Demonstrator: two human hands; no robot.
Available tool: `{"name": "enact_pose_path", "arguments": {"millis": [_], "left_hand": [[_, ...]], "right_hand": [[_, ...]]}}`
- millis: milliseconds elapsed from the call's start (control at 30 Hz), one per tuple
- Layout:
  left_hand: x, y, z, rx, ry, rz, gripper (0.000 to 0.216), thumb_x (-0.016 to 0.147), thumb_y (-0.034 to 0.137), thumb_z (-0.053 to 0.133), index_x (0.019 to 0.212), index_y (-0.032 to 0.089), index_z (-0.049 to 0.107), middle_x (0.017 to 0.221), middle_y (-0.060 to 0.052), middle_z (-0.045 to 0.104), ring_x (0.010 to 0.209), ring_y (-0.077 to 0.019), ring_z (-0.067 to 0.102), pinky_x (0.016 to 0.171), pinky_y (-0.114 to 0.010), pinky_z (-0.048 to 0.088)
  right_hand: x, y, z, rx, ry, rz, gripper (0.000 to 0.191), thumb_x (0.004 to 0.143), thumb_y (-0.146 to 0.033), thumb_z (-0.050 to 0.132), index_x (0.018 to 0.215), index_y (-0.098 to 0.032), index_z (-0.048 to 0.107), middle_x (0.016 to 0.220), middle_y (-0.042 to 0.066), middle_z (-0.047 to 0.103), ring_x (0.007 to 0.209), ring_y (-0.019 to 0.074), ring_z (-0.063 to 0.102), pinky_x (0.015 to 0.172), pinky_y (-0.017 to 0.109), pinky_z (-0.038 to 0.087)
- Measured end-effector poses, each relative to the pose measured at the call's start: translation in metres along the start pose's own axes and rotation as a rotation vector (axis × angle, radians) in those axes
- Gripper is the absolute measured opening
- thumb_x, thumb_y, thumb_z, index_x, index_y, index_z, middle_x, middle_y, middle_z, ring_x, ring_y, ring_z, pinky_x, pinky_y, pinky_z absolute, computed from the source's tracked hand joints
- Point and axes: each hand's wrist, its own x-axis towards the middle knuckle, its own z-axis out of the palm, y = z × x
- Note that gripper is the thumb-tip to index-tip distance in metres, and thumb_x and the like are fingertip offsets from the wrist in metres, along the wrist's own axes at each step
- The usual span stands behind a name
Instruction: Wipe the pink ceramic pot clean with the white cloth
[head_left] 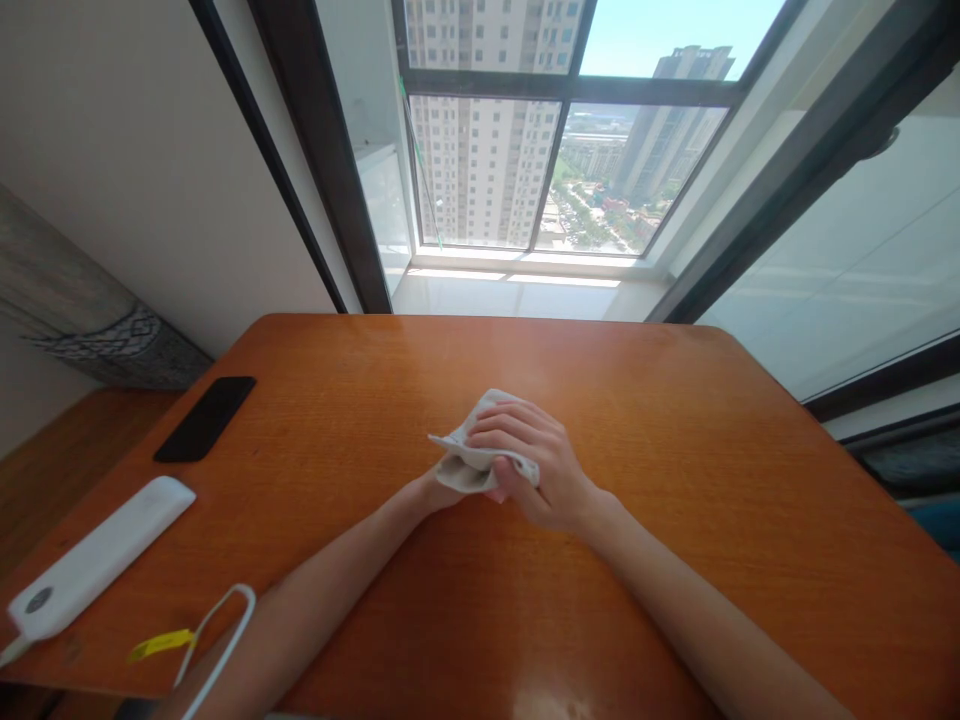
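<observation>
- Head view: a pale folded cloth [466,455] sits between the hands, over the wooden table [652,420].
- Right hand [536,460] lies on top, fingers curled across the cloth, thumb against its near edge.
- Left hand [448,494] is beneath, mostly covered; I cannot tell its finger pose, nor the cloth's long axis.
- No container shows; a black phone [204,420] and long white device [105,558] lie leftward.
</observation>
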Motion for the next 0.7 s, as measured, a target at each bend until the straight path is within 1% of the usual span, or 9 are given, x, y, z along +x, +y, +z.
{"name": "enact_pose_path", "arguments": {"millis": [100,167,200,300,367,433,500,600,700], "left_hand": [[-0.009,-0.003,0.001,0.024,0.085,-0.045,0.022,0.099,0.035,0.062,0.096,0.024,0.08,0.089,-0.005,0.076,0.115,-0.0284,0.072,0.115,-0.05,0.058],[-0.012,-0.006,0.001,0.023,0.082,-0.063,0.017,0.095,0.039,0.071,0.104,0.027,0.079,0.096,-0.005,0.077,0.125,-0.0322,0.069,0.119,-0.058,0.053],[-0.012,-0.007,0.0,0.018,0.06,-0.064,0.022,0.093,0.042,0.075,0.109,0.028,0.078,0.1,-0.005,0.077,0.129,-0.0332,0.067,0.12,-0.059,0.053],[-0.006,-0.008,-0.001,-0.001,-0.023,-0.064,0.046,0.081,0.052,0.087,0.12,0.028,0.076,0.111,-0.005,0.075,0.133,-0.0358,0.066,0.116,-0.057,0.057],[0.001,-0.007,-0.001,-0.023,-0.093,-0.074,0.067,0.072,0.058,0.093,0.126,0.024,0.074,0.119,-0.008,0.076,0.13,-0.0384,0.068,0.113,-0.056,0.058],[0.006,-0.007,-0.002,-0.058,-0.149,-0.09,0.085,0.066,0.064,0.095,0.134,0.018,0.07,0.127,-0.012,0.075,0.126,-0.0398,0.069,0.11,-0.053,0.059],[0.008,-0.007,-0.002,-0.086,-0.188,-0.089,0.096,0.068,0.069,0.094,0.142,0.015,0.064,0.135,-0.015,0.073,0.126,-0.0396,0.068,0.109,-0.051,0.057],[0.008,-0.008,-0.004,-0.083,-0.227,-0.041,0.1,0.073,0.069,0.091,0.15,0.015,0.058,0.143,-0.017,0.07,0.128,-0.0387,0.065,0.111,-0.05,0.054],[0.007,-0.008,-0.007,-0.062,-0.242,-0.023,0.099,0.076,0.07,0.088,0.152,0.015,0.057,0.14,-0.016,0.07,0.125,-0.037,0.066,0.108,-0.048,0.055]], "right_hand": [[0.007,-0.017,0.007,-0.256,-0.146,-0.226,0.028,0.107,-0.041,0.056,0.12,-0.024,0.075,0.113,0.009,0.084,0.11,0.0317,0.074,0.114,0.055,0.052],[0.008,-0.019,0.01,-0.305,-0.186,-0.256,0.029,0.106,-0.043,0.057,0.119,-0.024,0.075,0.112,0.01,0.084,0.108,0.032,0.073,0.113,0.055,0.053],[0.008,-0.017,0.009,-0.29,-0.18,-0.232,0.029,0.107,-0.042,0.056,0.119,-0.024,0.075,0.113,0.01,0.084,0.108,0.0314,0.074,0.113,0.055,0.053],[0.006,-0.002,0.0,-0.105,-0.088,-0.031,0.033,0.112,-0.04,0.047,0.117,-0.025,0.076,0.115,0.009,0.083,0.109,0.0284,0.074,0.111,0.05,0.053],[0.001,0.013,-0.003,0.09,0.031,0.214,0.043,0.115,-0.048,0.042,0.107,-0.024,0.077,0.106,0.008,0.082,0.1,0.0271,0.074,0.099,0.045,0.057],[-0.007,0.03,0.002,0.301,0.231,0.511,0.054,0.113,-0.063,0.042,0.095,-0.023,0.075,0.089,0.006,0.077,0.085,0.0255,0.07,0.082,0.04,0.059],[-0.015,0.047,0.013,0.504,0.465,0.714,0.059,0.105,-0.076,0.048,0.094,-0.024,0.073,0.084,0.003,0.073,0.077,0.0236,0.064,0.073,0.038,0.058],[-0.024,0.067,0.031,0.685,0.65,0.833,0.055,0.091,-0.081,0.064,0.087,-0.026,0.065,0.078,-0.002,0.065,0.071,0.0197,0.056,0.07,0.034,0.057],[-0.028,0.077,0.039,0.732,0.673,0.86,0.052,0.089,-0.078,0.069,0.084,-0.026,0.061,0.077,-0.004,0.06,0.07,0.0179,0.052,0.07,0.031,0.056]]}}
